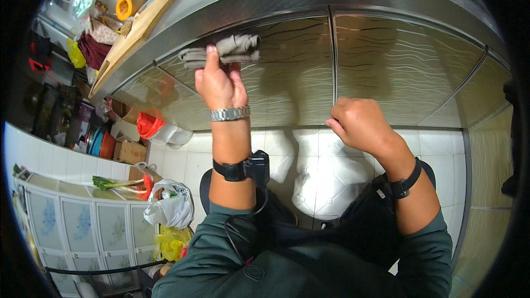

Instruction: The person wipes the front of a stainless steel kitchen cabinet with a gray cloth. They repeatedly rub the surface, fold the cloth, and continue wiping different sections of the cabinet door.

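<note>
My left hand (222,85) is closed on a folded grey cloth (238,47), thumb on top and fingers beneath. The cloth is up by the underside of the metal counter edge, in front of the glossy cabinet doors (292,66) with their wavy line pattern. Whether it touches the doors I cannot tell. My right hand (361,122) is curled into a loose fist near the lower end of the metal strip (333,58) between two doors. No object shows in that fist.
A wooden board (144,30) leans at the counter's left end, near a cut pumpkin (130,4). On the left are a red bag (149,124), a cardboard box (131,152), a white plastic bag (170,205), green onions (118,184) and a low cabinet (113,226).
</note>
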`<action>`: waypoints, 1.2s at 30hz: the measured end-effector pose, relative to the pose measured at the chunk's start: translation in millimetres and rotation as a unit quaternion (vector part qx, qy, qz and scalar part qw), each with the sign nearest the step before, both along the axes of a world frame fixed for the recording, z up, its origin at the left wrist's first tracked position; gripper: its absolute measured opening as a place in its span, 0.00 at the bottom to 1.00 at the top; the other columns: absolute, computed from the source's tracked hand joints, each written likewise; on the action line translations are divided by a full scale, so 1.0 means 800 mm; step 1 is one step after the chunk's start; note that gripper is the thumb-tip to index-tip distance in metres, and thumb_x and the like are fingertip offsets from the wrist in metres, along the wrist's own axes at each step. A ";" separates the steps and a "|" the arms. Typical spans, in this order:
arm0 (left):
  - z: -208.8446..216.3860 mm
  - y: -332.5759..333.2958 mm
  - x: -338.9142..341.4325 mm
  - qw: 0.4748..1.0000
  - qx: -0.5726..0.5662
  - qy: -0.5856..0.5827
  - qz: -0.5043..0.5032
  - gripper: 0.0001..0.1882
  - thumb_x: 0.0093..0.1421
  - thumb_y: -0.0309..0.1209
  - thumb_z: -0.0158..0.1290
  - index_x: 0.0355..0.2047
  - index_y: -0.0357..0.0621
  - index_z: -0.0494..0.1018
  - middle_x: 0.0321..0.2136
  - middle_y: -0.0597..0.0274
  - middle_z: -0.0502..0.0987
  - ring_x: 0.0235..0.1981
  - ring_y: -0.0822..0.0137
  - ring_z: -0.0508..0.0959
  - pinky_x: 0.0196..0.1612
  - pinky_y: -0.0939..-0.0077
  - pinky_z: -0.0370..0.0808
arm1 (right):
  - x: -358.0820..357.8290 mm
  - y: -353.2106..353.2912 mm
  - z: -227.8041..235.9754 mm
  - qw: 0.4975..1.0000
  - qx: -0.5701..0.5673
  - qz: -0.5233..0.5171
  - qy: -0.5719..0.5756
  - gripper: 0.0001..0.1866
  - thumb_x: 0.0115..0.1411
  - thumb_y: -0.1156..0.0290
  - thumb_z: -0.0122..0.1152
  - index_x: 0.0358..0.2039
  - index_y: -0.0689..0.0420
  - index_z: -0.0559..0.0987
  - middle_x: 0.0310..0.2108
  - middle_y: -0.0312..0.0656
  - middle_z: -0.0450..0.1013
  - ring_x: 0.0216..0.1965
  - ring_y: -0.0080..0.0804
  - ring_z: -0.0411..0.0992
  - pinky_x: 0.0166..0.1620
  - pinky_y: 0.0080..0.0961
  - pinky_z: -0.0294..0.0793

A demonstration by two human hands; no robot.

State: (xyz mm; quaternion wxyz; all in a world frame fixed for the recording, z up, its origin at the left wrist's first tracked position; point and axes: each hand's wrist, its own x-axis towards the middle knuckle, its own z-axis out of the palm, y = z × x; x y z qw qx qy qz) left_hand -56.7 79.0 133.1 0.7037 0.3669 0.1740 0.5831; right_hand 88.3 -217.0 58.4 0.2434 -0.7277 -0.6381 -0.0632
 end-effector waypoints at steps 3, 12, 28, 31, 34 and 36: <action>-0.044 -0.014 0.003 0.994 -0.048 0.085 0.052 0.07 0.80 0.30 0.64 0.52 0.42 0.80 0.40 0.60 0.87 0.35 0.66 0.88 0.28 0.66 0.84 | -0.003 0.008 -0.001 1.000 -0.017 0.001 0.002 0.12 0.70 0.63 0.76 0.32 0.57 0.89 0.33 0.45 0.83 0.36 0.52 0.83 0.39 0.50 0.83; -0.212 -0.007 0.007 0.958 -0.193 0.177 0.120 0.20 0.85 0.27 0.55 0.70 0.28 0.67 0.67 0.46 0.80 0.58 0.54 0.86 0.61 0.58 0.87 | -0.007 0.027 -0.002 0.997 -0.081 0.017 0.006 0.13 0.72 0.60 0.75 0.35 0.56 0.87 0.38 0.48 0.84 0.40 0.56 0.85 0.43 0.54 0.86; -0.326 0.002 0.030 0.866 -0.363 0.290 0.185 0.31 0.89 0.40 0.48 0.83 0.46 0.52 0.79 0.45 0.71 0.70 0.47 0.79 0.63 0.42 0.82 | -0.010 0.044 -0.019 0.982 -0.038 0.006 0.184 0.14 0.68 0.65 0.80 0.30 0.54 0.84 0.32 0.43 0.78 0.37 0.47 0.82 0.42 0.37 0.84; -0.358 0.023 0.028 0.821 -0.449 0.306 0.176 0.31 0.88 0.41 0.49 0.83 0.54 0.52 0.80 0.50 0.72 0.72 0.46 0.77 0.63 0.25 0.77 | -0.007 0.045 -0.024 0.983 -0.055 0.005 0.174 0.13 0.69 0.63 0.80 0.31 0.55 0.85 0.33 0.43 0.78 0.37 0.45 0.83 0.43 0.36 0.84; -0.410 0.041 0.026 0.775 -0.471 0.383 0.178 0.32 0.84 0.43 0.57 0.81 0.47 0.63 0.71 0.56 0.80 0.61 0.54 0.84 0.50 0.58 0.81 | -0.006 0.048 -0.028 0.982 -0.093 0.002 0.162 0.13 0.71 0.62 0.79 0.33 0.56 0.87 0.34 0.43 0.79 0.38 0.43 0.84 0.43 0.35 0.84; -0.448 0.056 0.020 0.701 -0.358 0.615 0.049 0.29 0.84 0.44 0.56 0.78 0.46 0.67 0.70 0.58 0.82 0.61 0.55 0.85 0.51 0.60 0.81 | -0.005 0.048 -0.026 0.983 -0.103 0.012 0.149 0.13 0.71 0.61 0.78 0.34 0.56 0.87 0.34 0.42 0.80 0.39 0.43 0.84 0.43 0.35 0.84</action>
